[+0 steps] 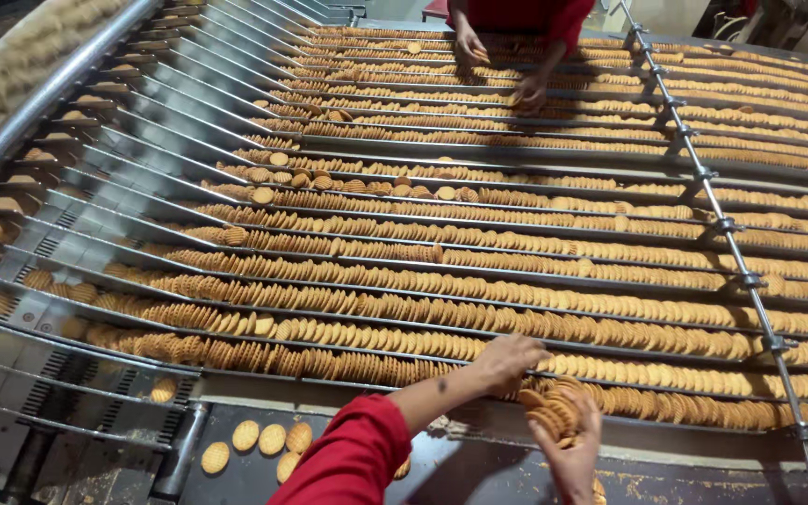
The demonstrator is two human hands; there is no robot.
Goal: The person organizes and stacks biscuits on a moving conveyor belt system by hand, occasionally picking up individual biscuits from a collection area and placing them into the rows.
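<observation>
My left hand (509, 360), in a red sleeve, reaches onto the nearest rows of round golden biscuits (348, 367) standing on edge in long metal lanes, its fingers resting on a row. Just below it, my right hand (577, 449) grips a curved stack of biscuits (556, 411) lifted off the lanes. The lanes (404, 245) run across the whole wide conveyor, each packed with overlapping biscuits.
At the far side a person in red has both hands (469, 47) on the biscuit rows. A metal rod with clamps (722, 224) crosses the lanes at right. Loose biscuits (259, 440) lie flat on the dark ledge at front. A steel rail (39, 93) borders the left.
</observation>
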